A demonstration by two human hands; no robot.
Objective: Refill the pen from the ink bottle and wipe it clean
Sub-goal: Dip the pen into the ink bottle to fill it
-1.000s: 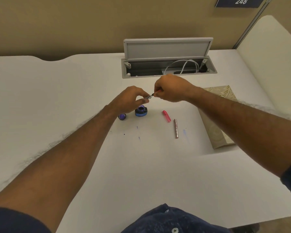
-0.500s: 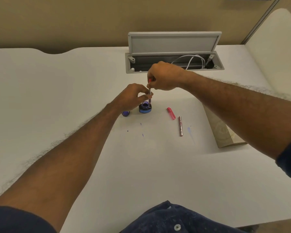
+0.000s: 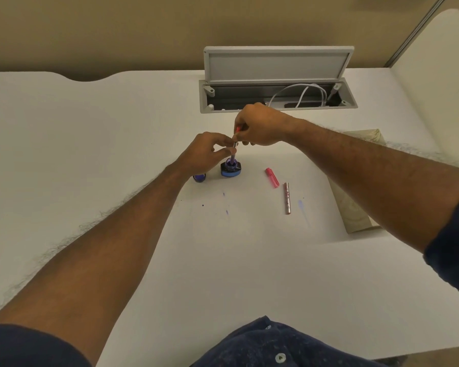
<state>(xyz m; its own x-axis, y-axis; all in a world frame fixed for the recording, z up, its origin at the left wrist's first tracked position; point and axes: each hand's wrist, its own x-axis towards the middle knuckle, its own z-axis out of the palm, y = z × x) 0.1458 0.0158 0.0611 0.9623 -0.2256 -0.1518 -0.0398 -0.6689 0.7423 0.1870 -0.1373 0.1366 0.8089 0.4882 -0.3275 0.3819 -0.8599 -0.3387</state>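
My right grip pinches the pen up top, my left grip pinches it lower, it's near upright, tip in the ink bottle below.

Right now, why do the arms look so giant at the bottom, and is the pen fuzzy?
Head view: the wide-angle lens stretches the near forearms, while the left hand and right hand look small; warm, soft light leaves only faint shadows on the table; the pen standing in the ink bottle is tiny and slightly soft, so its tip cannot be seen.
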